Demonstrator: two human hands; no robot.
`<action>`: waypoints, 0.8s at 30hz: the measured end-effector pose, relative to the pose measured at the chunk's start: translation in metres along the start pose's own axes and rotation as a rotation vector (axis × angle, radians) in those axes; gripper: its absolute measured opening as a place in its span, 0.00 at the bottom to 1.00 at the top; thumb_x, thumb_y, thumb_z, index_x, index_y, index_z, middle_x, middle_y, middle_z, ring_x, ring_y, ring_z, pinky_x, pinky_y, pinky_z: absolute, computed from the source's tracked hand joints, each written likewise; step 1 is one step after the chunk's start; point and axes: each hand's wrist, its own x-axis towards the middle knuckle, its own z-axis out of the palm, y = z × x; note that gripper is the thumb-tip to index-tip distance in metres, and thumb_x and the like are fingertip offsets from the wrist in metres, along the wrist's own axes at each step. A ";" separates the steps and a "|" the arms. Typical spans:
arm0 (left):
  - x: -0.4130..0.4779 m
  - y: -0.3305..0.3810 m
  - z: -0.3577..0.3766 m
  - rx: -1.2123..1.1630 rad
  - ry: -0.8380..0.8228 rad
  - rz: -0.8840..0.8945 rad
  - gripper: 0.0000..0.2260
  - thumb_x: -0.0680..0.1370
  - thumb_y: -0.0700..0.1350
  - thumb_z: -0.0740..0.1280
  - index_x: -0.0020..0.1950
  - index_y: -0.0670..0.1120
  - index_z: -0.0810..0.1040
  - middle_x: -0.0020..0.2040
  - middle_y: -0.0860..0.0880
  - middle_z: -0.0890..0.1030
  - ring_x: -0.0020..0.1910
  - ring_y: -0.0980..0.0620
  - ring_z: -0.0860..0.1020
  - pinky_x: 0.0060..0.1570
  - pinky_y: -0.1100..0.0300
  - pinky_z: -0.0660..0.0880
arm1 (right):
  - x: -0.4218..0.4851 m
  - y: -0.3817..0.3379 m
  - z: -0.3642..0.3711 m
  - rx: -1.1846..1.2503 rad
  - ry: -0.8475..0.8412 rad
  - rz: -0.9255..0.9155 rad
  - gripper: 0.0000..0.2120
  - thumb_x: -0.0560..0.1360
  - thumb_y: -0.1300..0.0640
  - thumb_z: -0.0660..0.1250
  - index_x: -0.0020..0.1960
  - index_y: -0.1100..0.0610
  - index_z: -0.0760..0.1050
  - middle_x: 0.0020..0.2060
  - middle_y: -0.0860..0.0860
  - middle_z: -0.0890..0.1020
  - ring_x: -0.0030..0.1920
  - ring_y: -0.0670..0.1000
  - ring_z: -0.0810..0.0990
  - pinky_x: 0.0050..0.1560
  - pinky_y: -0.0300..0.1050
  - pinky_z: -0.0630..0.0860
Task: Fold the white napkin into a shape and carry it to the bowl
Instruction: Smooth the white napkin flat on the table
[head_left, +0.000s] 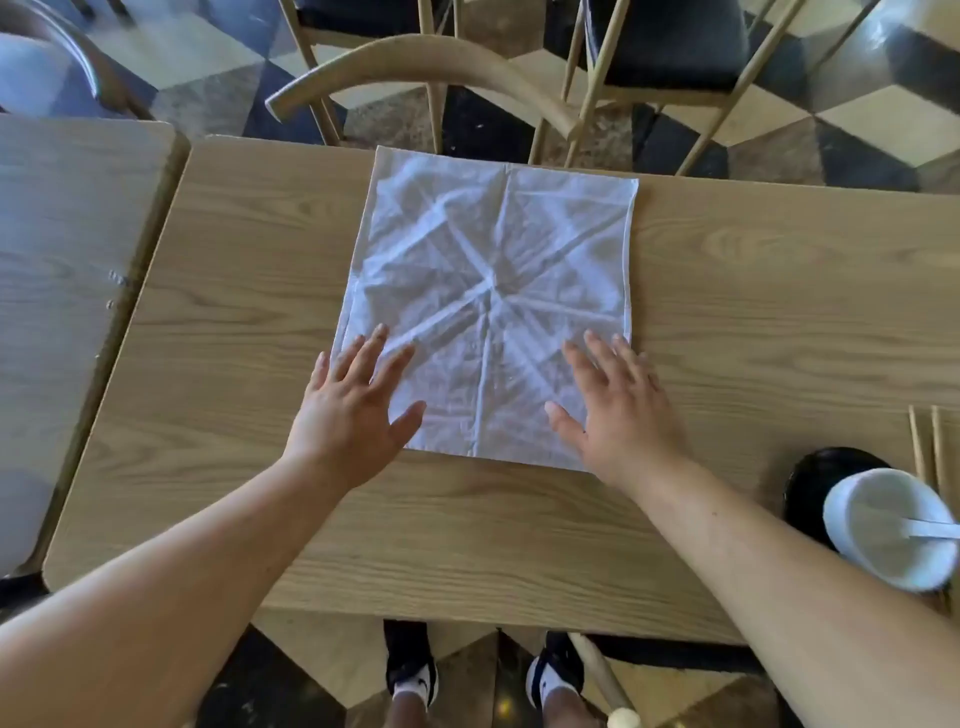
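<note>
Napkin (493, 291), white and creased, lies spread flat on the wooden table (753, 291), its far edge at the table's far rim and its slightly longer axis running away from the person. The left hand (353, 410) and right hand (618, 410) rest apart with fingers splayed, palms down on its near corners, gripping nothing. A white bowl (883, 530) sits at the right, well apart from the cloth. Wooden chairs (431, 73) stand beyond on a checkered floor (857, 119).

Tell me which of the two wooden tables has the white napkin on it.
The lighter wooden table straight ahead, where both hands press the white napkin flat. The greyer table butted against its left side carries no napkin.
</note>
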 end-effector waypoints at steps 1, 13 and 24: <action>0.000 -0.001 0.003 0.001 -0.004 0.004 0.34 0.82 0.67 0.56 0.86 0.54 0.59 0.87 0.45 0.54 0.86 0.42 0.54 0.83 0.39 0.52 | 0.001 0.001 0.005 0.000 -0.001 -0.009 0.39 0.81 0.31 0.44 0.86 0.48 0.44 0.86 0.52 0.48 0.85 0.57 0.43 0.84 0.58 0.45; -0.007 -0.010 0.032 0.004 0.055 0.022 0.33 0.82 0.67 0.55 0.85 0.56 0.60 0.87 0.46 0.55 0.87 0.45 0.50 0.84 0.41 0.47 | 0.003 0.011 0.044 -0.034 -0.003 -0.067 0.39 0.78 0.33 0.36 0.85 0.48 0.38 0.86 0.53 0.42 0.85 0.57 0.39 0.83 0.56 0.40; -0.034 -0.011 0.044 0.007 0.036 -0.010 0.32 0.83 0.68 0.51 0.87 0.59 0.53 0.88 0.51 0.47 0.86 0.50 0.41 0.84 0.44 0.40 | -0.019 0.014 0.062 -0.117 0.009 -0.102 0.34 0.82 0.35 0.36 0.85 0.46 0.35 0.84 0.53 0.34 0.83 0.56 0.31 0.82 0.55 0.32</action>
